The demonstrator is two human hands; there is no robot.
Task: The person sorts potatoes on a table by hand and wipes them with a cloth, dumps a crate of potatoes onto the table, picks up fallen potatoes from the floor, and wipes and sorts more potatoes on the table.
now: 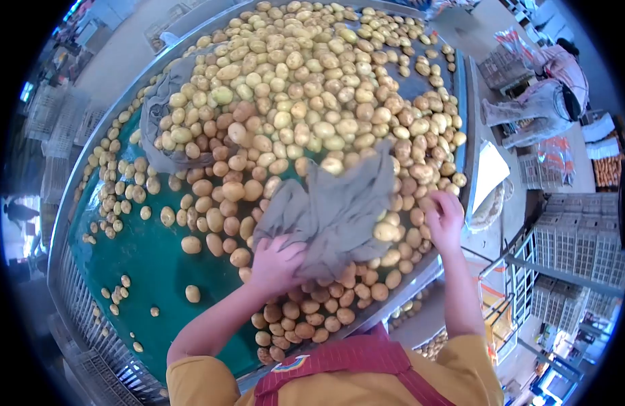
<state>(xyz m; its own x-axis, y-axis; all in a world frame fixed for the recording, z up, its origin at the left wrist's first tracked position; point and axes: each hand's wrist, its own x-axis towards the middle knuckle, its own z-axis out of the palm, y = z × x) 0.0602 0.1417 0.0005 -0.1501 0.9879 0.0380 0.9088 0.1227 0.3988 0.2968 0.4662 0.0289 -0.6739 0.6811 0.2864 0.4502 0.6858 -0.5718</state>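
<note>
Grey cloth [343, 216] lies spread and crumpled over the potatoes in front of me, its far part slightly blurred. My left hand [280, 260] has its fingers closed on the cloth's near left edge. Off to the right, my right hand [445, 215] is over potatoes by the table's edge, with fingers curled; whatever is in them is hidden. A large heap of potatoes [305, 101] covers the far and middle part of the table, and more potatoes [316, 314] lie just below the cloth. A second grey cloth [165, 101] rests along the heap's left side.
The sorting table has a green surface [150, 260] and a raised metal rim [67, 196]. Stacked crates [576, 233] stand at the right. Beyond them a person [552, 98] bends over crates. Sheets of paper [489, 169] lie beside the table's right edge.
</note>
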